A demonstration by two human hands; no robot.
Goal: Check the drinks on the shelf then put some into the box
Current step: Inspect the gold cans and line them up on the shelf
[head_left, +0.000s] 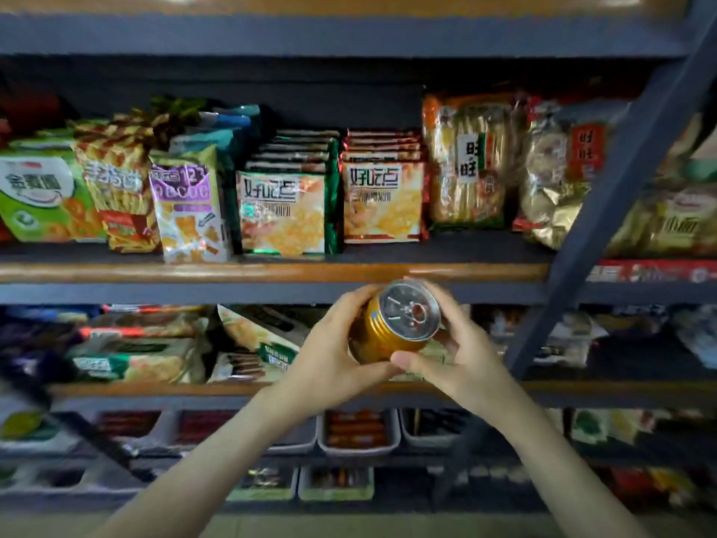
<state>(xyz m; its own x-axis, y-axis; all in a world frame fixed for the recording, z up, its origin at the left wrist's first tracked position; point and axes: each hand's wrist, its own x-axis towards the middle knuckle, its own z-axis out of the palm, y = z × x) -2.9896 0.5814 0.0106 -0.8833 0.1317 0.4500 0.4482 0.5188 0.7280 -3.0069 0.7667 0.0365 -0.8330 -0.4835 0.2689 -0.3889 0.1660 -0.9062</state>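
Observation:
A gold drink can (384, 335) with a silver pull-tab lid is held in the air in front of the shelf (271, 271), its lid tilted toward the camera. My left hand (329, 355) grips the can from the left, fingers over its top edge and thumb under it. From the right, my right hand (461, 351) wraps the can with the thumb across its lower side. No box is in view.
The upper board carries snack bags, among them cracker packs (283, 211) and rice cracker bags (469, 161). More packets lie on the board behind my hands. Grey trays (357, 432) of sausages sit lower down. A slanted blue steel brace (605, 211) crosses at the right.

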